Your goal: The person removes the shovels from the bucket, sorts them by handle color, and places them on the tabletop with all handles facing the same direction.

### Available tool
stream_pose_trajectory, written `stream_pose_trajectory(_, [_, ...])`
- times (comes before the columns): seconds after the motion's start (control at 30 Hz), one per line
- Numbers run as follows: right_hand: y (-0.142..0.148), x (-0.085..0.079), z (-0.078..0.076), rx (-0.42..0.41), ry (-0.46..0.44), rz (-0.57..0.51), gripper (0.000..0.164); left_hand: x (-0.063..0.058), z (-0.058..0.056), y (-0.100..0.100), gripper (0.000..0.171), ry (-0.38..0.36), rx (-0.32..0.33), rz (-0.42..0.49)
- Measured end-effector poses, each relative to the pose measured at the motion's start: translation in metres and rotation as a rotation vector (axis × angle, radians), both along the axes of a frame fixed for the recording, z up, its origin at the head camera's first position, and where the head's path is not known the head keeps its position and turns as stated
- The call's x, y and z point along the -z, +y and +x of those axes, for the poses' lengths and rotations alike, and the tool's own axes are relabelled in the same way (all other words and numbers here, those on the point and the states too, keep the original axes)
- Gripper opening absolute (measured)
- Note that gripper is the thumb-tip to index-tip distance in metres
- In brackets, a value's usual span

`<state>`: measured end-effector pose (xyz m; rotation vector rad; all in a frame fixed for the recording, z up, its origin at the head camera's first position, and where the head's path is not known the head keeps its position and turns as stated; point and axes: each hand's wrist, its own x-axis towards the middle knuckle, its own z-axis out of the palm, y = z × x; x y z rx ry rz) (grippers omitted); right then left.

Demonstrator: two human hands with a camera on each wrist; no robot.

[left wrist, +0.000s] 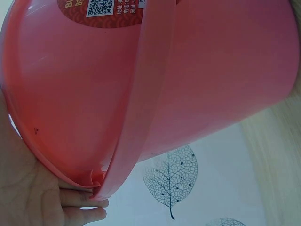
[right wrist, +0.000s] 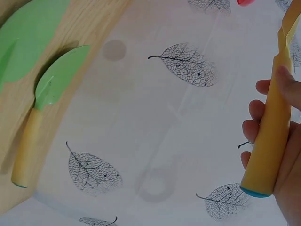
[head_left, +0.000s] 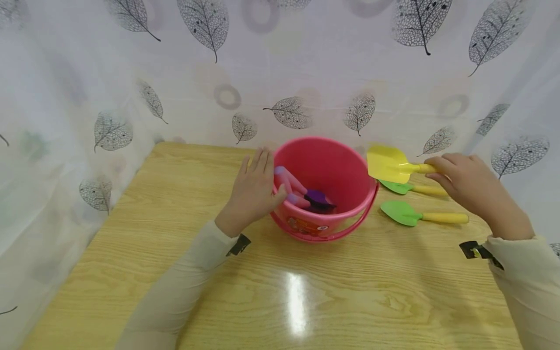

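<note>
Right hand (head_left: 470, 187) grips yellow toy shovel (head_left: 395, 167) by its smooth cylindrical handle (right wrist: 267, 141); broad blade (head_left: 387, 164) near glossy pink bucket (head_left: 339, 170). Left hand (head_left: 253, 192), straight-fingered, touches round rim (head_left: 317, 139).

We see a round pink bucket (head_left: 325, 167) standing upright, its mouth up and its handle (head_left: 339, 236) swung down around the near side. A red printed label (left wrist: 101, 9) sits on the near wall. Our left hand (head_left: 253, 192) rests on the left rim with fingers straight. Inside, towards the left, we see pink pieces (head_left: 292, 180) with lilac ends, and a purple piece (head_left: 316, 196) lower down. Our right hand (head_left: 470, 187) grips the yellow shovel (head_left: 388, 164) by its handle, the broad blade pointing left by the bucket's right rim. Two yellow-handled trowels with green blades lie to the bucket's right, the far one (head_left: 395, 187) partly hidden, the near one (head_left: 400, 214) in full view.
</note>
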<state>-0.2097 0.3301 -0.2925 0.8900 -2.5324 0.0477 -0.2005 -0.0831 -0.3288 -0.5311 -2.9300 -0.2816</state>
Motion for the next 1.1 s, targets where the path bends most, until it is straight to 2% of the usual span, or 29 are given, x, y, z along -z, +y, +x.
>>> stream_pose_trajectory(0.2, [0.023,0.017,0.01,0.063,-0.133,-0.012,0.027,0.0,0.0,0.0,0.076,-0.005,-0.001,0.013])
stream_pose_trajectory(0.53, [0.062,0.052,0.016,0.161,-0.478,-0.013,0.031,0.001,0.0,-0.001,0.075,-0.009,-0.002,0.028])
stream_pose_trajectory(0.83, [0.083,0.085,0.023,0.179,-0.563,0.015,0.024,0.0,-0.001,-0.001,0.075,0.006,0.001,0.022])
stream_pose_trajectory(0.93, [0.088,0.093,0.026,0.185,-0.625,0.021,0.026,0.0,-0.002,-0.002,0.076,0.009,0.001,0.02])
stream_pose_trajectory(1.1, [0.097,0.106,0.03,0.197,-0.67,0.057,0.026,0.001,-0.002,-0.002,0.075,0.01,0.0,0.015])
